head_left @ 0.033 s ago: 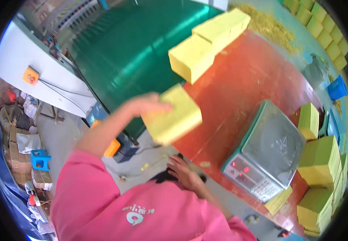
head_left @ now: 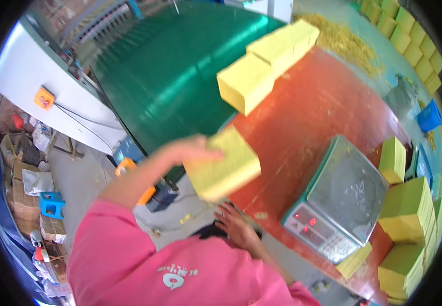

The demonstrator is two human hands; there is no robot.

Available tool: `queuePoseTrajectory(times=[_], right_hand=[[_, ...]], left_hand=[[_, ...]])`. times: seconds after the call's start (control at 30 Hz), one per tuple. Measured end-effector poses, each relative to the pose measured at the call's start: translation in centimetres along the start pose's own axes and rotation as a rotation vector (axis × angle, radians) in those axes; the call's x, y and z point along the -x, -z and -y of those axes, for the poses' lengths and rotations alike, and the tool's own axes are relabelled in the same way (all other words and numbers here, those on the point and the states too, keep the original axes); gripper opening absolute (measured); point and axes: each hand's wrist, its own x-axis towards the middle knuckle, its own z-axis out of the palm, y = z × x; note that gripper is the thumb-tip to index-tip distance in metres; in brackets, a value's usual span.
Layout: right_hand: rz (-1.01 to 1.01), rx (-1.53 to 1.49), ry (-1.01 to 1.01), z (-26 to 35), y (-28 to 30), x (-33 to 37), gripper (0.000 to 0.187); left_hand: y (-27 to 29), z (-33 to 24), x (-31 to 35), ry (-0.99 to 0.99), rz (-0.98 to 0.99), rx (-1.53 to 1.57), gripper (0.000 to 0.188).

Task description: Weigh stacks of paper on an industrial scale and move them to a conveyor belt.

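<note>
A thick stack of yellow paper is held above the near left edge of the red tabletop. My left hand grips it from its left side, with the thumb and part of the hand over the top; the fingers beneath are hidden. My right hand hangs low near my body, its fingers spread and holding nothing. To the right stands a digital scale with a bare metal pan and lit red digits. Blocks of yellow paper lie in a row where the green surface meets the red one.
A shiny green surface adjoins the red top. More yellow paper stacks stand right of the scale, and a loose yellow piece lies by its near corner. At left are a white machine panel with an orange switch box and a blue stool.
My left hand and the yellow paper stack sit slightly lower and nearer to me. The whole view has shifted a little. My right hand stays open near my body.
</note>
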Motion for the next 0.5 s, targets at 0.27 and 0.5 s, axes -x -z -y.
queuePoseTrajectory(times=[0.27, 0.5], right_hand=[[0.051, 0.536, 0.331, 3.2, -4.4, 12.9, 0.084], [-0.355, 1.0, 0.912, 9.8, -0.4, 21.9, 0.098]], left_hand=[[-13.4, 0.7, 9.0, 0.122, 0.174, 0.935, 0.073], [-19.2, -15.4, 7.5, -0.541, 0.232, 1.138, 0.047]])
